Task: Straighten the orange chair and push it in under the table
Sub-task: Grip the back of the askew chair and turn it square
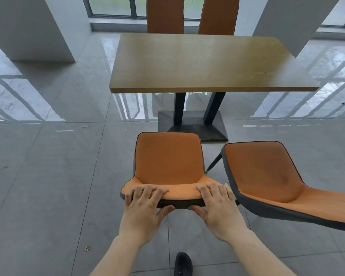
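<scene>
An orange chair (168,160) with a dark grey shell stands in front of me, its seat facing the wooden table (205,62). The seat's front edge lies short of the tabletop, near the table's black base (193,126). My left hand (142,208) grips the top of the chair's backrest on the left, fingers over the orange face and thumb on the dark back. On the right part of that top edge my right hand (217,206) holds the same way.
A second orange chair (275,176) stands close on the right, turned at an angle, almost touching the first. Two more orange chairs (191,14) are pushed in at the table's far side. White pillars stand at left and right. My dark shoe (183,263) is below.
</scene>
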